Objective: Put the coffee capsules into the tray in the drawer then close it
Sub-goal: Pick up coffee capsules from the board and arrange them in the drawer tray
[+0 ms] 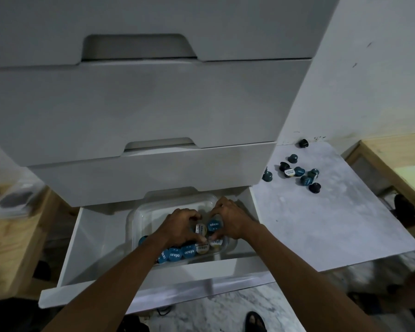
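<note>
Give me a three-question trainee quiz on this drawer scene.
1. True or false: the drawer is shut.
2. Where do both hands work? A) in the tray B) at the loose capsules on the mat C) on the top drawer handle
3. Fill in: the capsules still outside the tray lie to the drawer's ____.

Key: 1 false, it is pulled open. 2 A, the left hand and right hand are among the capsules in the tray. 3 right.
</note>
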